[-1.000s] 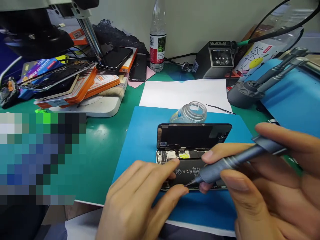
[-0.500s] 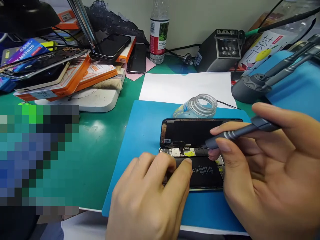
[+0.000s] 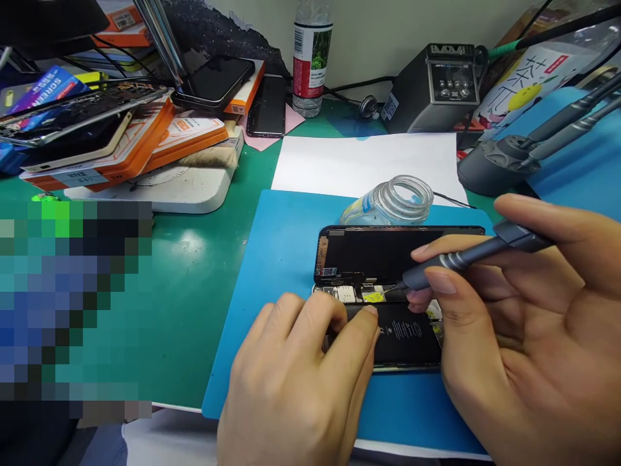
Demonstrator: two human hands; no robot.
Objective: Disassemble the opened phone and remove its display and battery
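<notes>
An opened phone (image 3: 402, 336) lies on a blue mat (image 3: 281, 259), its black screen panel (image 3: 373, 252) folded up behind the body. My left hand (image 3: 301, 382) rests on the phone's left end, fingers curled and pressing down on it. A grey screwdriver (image 3: 466, 255) is pinched in my right hand (image 3: 524, 336), and its tip touches the board near a yellow sticker (image 3: 372, 297) at the phone's upper edge. The black battery shows between my two hands.
A clear glass jar (image 3: 398, 197) lies behind the phone on a white sheet (image 3: 363, 165). Stacked orange boxes and phones (image 3: 121, 136) crowd the left. A water bottle (image 3: 312, 58), soldering station (image 3: 439, 84) and a grey tool stand (image 3: 504, 162) line the back and right.
My right hand lifted the screwdriver tip from the phone's lower edge to the board by the yellow sticker. My left hand slid slightly right on the phone. The view shifted.
</notes>
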